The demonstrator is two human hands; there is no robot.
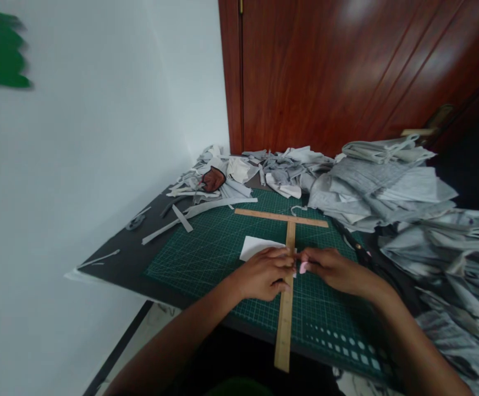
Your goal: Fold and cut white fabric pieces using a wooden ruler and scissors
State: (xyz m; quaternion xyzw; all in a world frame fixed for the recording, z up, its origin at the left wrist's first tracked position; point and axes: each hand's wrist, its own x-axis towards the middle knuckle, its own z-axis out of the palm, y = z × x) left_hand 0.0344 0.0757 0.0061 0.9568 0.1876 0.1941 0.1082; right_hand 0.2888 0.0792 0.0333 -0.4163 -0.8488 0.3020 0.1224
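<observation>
A wooden T-shaped ruler (pixel 284 330) lies on the green cutting mat (pixel 206 258), its lower end past the table's front edge. My left hand (pixel 266 275) rests on the ruler's stem with its fingers stretched out and the thumb apart. Beneath the ruler and partly hidden by that hand is a white sheet (pixel 259 246); I cannot tell whether it is paper or cloth. Close to the stem's right edge, my right hand (pixel 325 267) is closed in a pinch. A small pink object (pixel 304 267) shows at its fingers, its kind unclear.
Grey fabric pieces (pixel 371 181) are heaped along the right side, with scraps (pixel 284 170) at the back. Pale strips (pixel 202 209) and a brown mesh piece (pixel 213 179) lie at the back left. Black-handled scissors (pixel 361 253) sit right of my right hand. A wall borders the left.
</observation>
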